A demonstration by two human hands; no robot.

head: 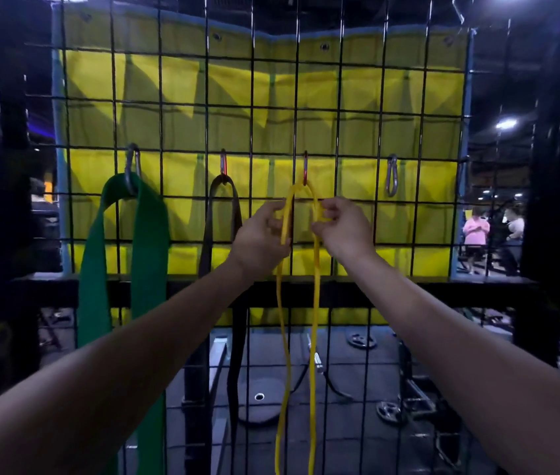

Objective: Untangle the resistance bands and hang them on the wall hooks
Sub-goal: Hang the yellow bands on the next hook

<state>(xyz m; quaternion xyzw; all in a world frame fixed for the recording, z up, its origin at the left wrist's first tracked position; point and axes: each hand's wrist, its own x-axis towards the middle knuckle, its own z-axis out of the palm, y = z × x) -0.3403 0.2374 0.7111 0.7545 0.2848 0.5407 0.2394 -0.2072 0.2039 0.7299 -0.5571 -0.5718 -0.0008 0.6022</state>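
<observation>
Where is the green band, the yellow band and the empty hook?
Green band (150, 255), head view, right strap.
Yellow band (315, 303), head view, right strand below the hands.
Empty hook (391, 175), head view, its middle.

3 bands hang on the grid, 1 green (119, 255), 1 black (234, 269) and 1 yellow (314, 303), from 3 of 4 clips, with 2 hands raised.

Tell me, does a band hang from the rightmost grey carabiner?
No, the rightmost grey carabiner is bare; the yellow band hangs from the red one.
</observation>
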